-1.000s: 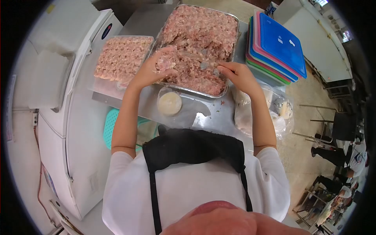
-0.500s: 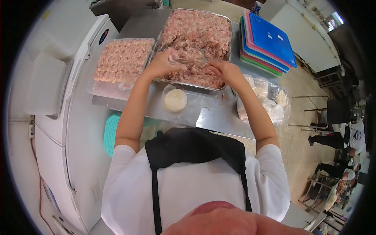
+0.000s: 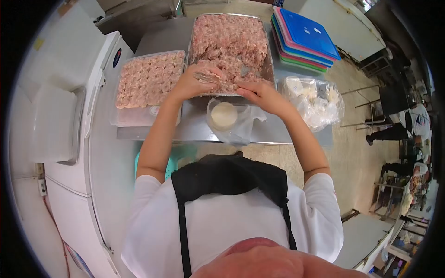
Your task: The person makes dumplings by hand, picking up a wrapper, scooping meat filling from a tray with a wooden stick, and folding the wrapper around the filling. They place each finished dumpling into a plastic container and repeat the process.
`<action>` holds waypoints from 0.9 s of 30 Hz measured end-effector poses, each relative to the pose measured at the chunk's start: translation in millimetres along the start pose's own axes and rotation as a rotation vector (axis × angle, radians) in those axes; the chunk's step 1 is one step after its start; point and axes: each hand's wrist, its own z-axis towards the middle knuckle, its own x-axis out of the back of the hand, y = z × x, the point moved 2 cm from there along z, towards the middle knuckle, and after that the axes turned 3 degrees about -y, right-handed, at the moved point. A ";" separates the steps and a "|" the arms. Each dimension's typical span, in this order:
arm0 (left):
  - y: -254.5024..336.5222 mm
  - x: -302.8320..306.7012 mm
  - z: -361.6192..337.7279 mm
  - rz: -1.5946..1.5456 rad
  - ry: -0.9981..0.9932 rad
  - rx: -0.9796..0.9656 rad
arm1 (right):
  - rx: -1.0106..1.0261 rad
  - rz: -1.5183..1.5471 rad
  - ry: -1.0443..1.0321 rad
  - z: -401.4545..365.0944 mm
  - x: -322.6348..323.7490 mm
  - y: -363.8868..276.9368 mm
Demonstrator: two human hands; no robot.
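Note:
My left hand (image 3: 189,85) is cupped at the near left edge of a deep metal tray, its fingers curled around a lump of minced meat (image 3: 211,76). My right hand (image 3: 262,95) grips the end of a thin spatula (image 3: 229,87), whose blade reaches the meat in the left hand. Pink minced meat (image 3: 229,34) fills the metal tray (image 3: 268,74), piled higher at the far side and scooped down nearer me. A stack of round, pale dumpling wrappers (image 3: 224,116) lies on a plastic bag (image 3: 232,134) just below the hands.
To the left, rows of filled dumplings (image 3: 150,76) sit in a clear plastic tray. Stacked coloured lids (image 3: 308,34) stand at the back right, above a plastic bag with pale contents (image 3: 315,102). A white fridge (image 3: 92,139) borders the left side. Other people (image 3: 394,132) stand far right.
Both hands have drawn closer together at the tray's near edge, and the spatula has come against the meat in my left palm. The whole view has shifted slightly with my head.

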 end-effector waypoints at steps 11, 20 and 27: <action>36.7 27.6 -49.4 -0.012 0.034 0.386 | -0.001 -0.545 0.283 -4.6 -12.4 -79.6; 18.9 63.7 -104.9 0.136 0.089 0.031 | 0.015 -0.239 0.051 8.5 -67.9 -117.5; 7.5 98.1 -160.8 0.414 0.148 0.242 | -0.090 -0.102 0.225 5.7 -58.5 -107.9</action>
